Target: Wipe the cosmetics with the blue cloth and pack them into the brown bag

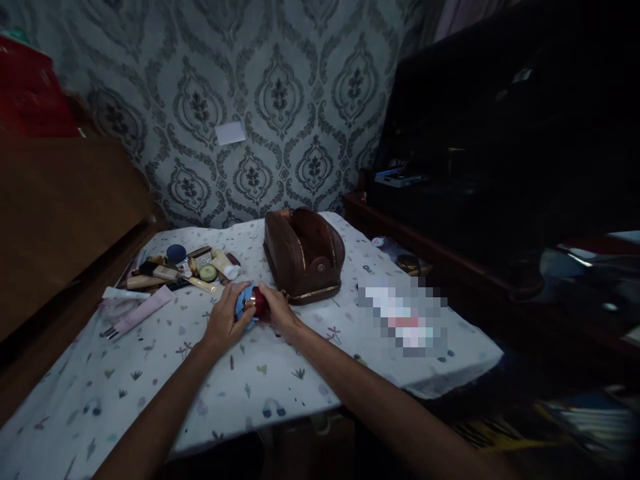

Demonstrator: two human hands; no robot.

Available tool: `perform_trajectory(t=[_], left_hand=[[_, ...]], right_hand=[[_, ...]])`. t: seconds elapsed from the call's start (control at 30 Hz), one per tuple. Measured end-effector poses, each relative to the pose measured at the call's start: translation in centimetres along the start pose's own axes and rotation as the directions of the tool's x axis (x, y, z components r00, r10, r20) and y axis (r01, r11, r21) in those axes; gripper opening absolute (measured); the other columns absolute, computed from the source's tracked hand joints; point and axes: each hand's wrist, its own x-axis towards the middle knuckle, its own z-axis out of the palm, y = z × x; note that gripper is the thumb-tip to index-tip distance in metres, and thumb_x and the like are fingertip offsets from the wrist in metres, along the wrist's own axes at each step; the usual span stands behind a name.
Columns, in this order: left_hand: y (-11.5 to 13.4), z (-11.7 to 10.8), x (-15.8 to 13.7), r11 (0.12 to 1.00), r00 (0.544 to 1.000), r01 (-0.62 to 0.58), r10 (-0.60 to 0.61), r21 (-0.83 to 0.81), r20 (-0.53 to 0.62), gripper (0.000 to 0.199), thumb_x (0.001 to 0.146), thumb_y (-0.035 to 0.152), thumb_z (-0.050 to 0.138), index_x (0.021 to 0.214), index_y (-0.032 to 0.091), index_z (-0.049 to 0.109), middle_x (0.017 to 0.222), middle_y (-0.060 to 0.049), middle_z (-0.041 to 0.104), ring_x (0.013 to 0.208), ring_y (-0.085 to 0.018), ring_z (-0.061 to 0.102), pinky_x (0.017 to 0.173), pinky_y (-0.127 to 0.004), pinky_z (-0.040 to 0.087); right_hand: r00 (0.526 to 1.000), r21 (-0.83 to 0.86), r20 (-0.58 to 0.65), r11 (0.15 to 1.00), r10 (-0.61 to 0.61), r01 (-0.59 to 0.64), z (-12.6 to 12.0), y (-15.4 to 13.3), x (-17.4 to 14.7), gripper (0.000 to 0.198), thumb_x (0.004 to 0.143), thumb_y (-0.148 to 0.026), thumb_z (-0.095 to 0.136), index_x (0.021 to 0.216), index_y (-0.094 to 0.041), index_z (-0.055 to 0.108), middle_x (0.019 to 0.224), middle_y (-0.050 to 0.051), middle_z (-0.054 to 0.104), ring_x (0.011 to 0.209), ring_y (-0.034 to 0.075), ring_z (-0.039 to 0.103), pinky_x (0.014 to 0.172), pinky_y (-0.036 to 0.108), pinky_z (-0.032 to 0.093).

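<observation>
Just in front of the bag, my two hands meet over a small dark red rounded container (260, 305) with a shiny gold-toned band. My left hand (225, 320) is closed around a light blue cloth (242, 301), pressed against the container's left side. Fingers of my right hand (281, 313) grip the container from the right; they partly hide it, so its exact kind is unclear. A brown toiletry bag (285, 257) stands upright behind them with its zipped top gaping. To the left lies a pile of cosmetics, including a white-capped tube (227, 267) and a green round jar (207, 273).
A patterned white cloth (210, 400) covers the table. Near its left side lie a pink tube (143, 312) and a dark blue round item (176, 253). A blurred-out item (405, 317) lies at right. Brown furniture (60, 220) borders the left; a dark cabinet (450, 167) borders the right.
</observation>
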Motion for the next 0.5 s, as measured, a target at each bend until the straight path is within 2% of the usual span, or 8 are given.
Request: perform_trajectory(t=[0.07,0.13,0.23,0.33,0.5], left_hand=[[-0.1,0.0,0.0,0.998,1.0,-0.012,0.011,0.062,0.023,0.046,0.091,0.045,0.052,0.128,0.019,0.055,0.116,-0.011,0.06,0.106,-0.025,0.06,0.093,-0.039,0.049],[-0.3,0.1,0.1,0.998,1.0,0.024,-0.024,0.051,-0.002,0.044,0.091,0.046,0.05,0.124,0.018,0.056,0.112,-0.011,0.062,0.104,-0.025,0.06,0.093,-0.04,0.049],[-0.3,0.0,0.3,0.995,0.994,0.096,-0.097,-0.018,-0.059,0.039,0.092,0.047,0.045,0.117,0.019,0.058,0.109,-0.009,0.065,0.103,-0.024,0.061,0.094,-0.039,0.048],[-0.1,-0.1,0.5,0.99,0.987,0.133,-0.136,-0.048,-0.08,0.038,0.095,0.047,0.039,0.111,0.019,0.059,0.1,-0.006,0.066,0.092,-0.022,0.062,0.087,-0.036,0.05],[-0.1,0.1,0.6,0.996,0.986,0.093,-0.092,-0.004,-0.138,0.037,0.096,0.047,0.039,0.108,0.02,0.061,0.099,-0.006,0.064,0.095,-0.022,0.061,0.089,-0.035,0.049]], right_hand=[[0.998,0.056,0.008,0.996,0.064,-0.064,0.1,-0.2,-0.1,0.051,0.081,-0.065,0.06,0.095,-0.016,0.064,0.073,0.001,0.064,0.06,0.014,0.058,0.052,0.026,0.047],[0.996,0.099,0.053,0.992,0.07,-0.075,0.2,-0.5,-0.4,0.049,0.078,-0.062,0.065,0.096,-0.016,0.063,0.076,0.002,0.065,0.062,0.014,0.059,0.052,0.026,0.049],[0.987,0.142,0.163,0.99,-0.013,-0.01,0.4,-0.8,-1.1,0.052,0.069,-0.053,0.077,0.103,-0.019,0.06,0.082,0.0,0.065,0.064,0.013,0.061,0.054,0.025,0.051],[0.972,0.136,0.218,0.989,-0.089,0.06,0.3,-0.9,-1.5,0.066,0.06,-0.042,0.085,0.114,-0.022,0.056,0.089,-0.003,0.064,0.061,0.011,0.063,0.056,0.024,0.052],[0.977,0.023,0.197,0.997,-0.078,0.075,0.0,-0.8,-1.3,0.061,0.066,-0.046,0.08,0.115,-0.02,0.053,0.075,-0.004,0.063,0.05,0.011,0.062,0.045,0.02,0.041]])
